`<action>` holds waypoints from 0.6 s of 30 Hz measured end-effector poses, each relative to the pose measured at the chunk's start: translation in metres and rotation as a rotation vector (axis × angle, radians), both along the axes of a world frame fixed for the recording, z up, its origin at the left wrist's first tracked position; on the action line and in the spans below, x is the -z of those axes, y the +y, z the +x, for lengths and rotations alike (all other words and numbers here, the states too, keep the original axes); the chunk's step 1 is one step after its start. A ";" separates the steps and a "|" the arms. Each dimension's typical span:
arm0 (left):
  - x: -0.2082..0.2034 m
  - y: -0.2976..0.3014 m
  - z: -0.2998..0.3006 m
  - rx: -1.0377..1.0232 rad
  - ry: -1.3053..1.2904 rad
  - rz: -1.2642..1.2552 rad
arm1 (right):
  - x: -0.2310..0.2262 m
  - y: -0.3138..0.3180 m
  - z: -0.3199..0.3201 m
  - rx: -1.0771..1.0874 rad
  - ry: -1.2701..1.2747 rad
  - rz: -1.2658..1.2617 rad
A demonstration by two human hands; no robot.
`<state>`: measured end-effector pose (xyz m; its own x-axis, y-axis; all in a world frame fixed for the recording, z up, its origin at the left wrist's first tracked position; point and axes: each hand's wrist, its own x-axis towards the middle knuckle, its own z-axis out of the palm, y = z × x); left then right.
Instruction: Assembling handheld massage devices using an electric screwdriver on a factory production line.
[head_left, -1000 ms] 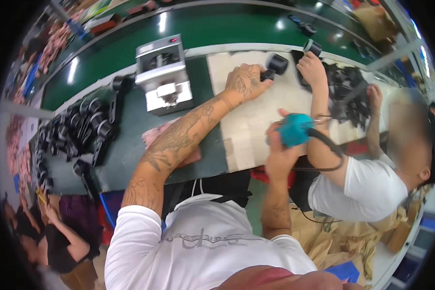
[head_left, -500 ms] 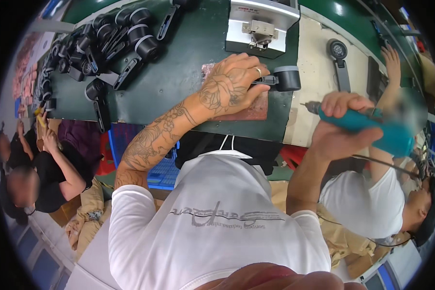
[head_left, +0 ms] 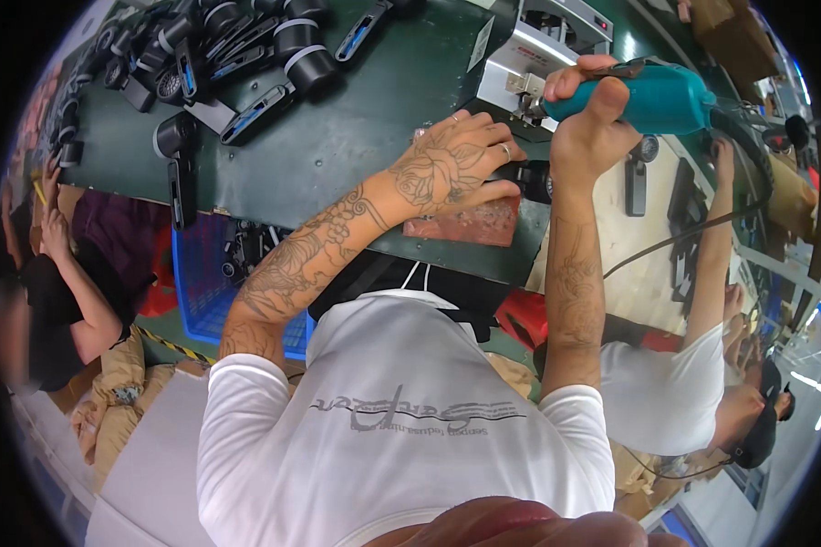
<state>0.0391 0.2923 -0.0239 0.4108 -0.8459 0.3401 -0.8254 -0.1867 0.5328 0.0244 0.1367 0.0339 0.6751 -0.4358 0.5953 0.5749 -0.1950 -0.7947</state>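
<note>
In my right hand point(head_left: 586, 128) is a teal electric screwdriver point(head_left: 670, 98), gripped around its front part with a cord trailing from its rear. Its tip is at the small metal outlet on the front of a silver box-shaped machine point(head_left: 500, 77); whether they touch cannot be made out. My left hand point(head_left: 452, 169) lies over a black handheld device with a round head point(head_left: 539, 180), its fingers curled round the handle and hiding most of it. Underneath, a reddish flat block point(head_left: 465, 228) rests on the green tabletop point(head_left: 337, 155).
Several similar black devices point(head_left: 237, 46) are heaped at the far left, and one point(head_left: 181, 173) lies apart near the front edge. Another point(head_left: 641, 173) lies on the pale board at right. A blue crate point(head_left: 192, 283) stands below the table. Co-workers sit on both sides.
My right hand has carried the screwdriver forward and left, up to the silver machine. The left hand still holds the device, whose head now shows its round face. The whole view has shifted.
</note>
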 end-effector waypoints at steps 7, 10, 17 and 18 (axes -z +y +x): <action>0.011 -0.003 -0.003 -0.023 0.090 -0.081 | 0.014 -0.010 0.003 -0.101 -0.065 0.119; 0.012 0.002 -0.003 -0.022 0.099 -0.070 | 0.005 -0.001 -0.015 -0.003 0.148 0.156; 0.012 -0.001 -0.001 -0.026 0.080 -0.084 | 0.005 -0.011 -0.048 -0.047 0.076 0.162; 0.012 -0.001 -0.001 -0.036 0.076 -0.084 | 0.006 -0.012 -0.049 -0.044 0.078 0.162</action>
<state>0.0379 0.2918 -0.0363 0.4674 -0.8002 0.3759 -0.7758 -0.1674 0.6083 -0.0247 0.1248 0.0277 0.7369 -0.4908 0.4648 0.5154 -0.0369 -0.8561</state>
